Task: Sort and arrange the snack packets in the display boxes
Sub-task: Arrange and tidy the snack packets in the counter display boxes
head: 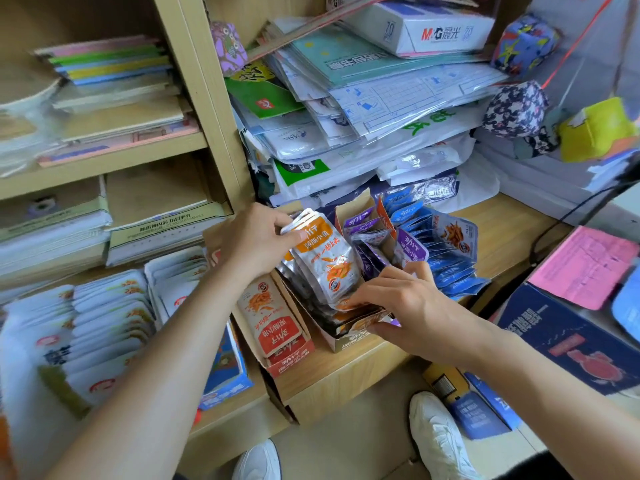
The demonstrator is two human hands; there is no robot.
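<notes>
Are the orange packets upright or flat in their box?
Upright: orange packets stand on edge in the box, left hand gripping their tops.

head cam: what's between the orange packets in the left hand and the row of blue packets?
Purple packets, standing in their own cardboard display box, fill the gap between the orange packets and the blue packets. The head view shows it.

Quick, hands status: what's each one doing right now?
Left hand: grips upright silver-and-orange foil snack packets.
Right hand: pinches front wall of torn cardboard display box.
</notes>
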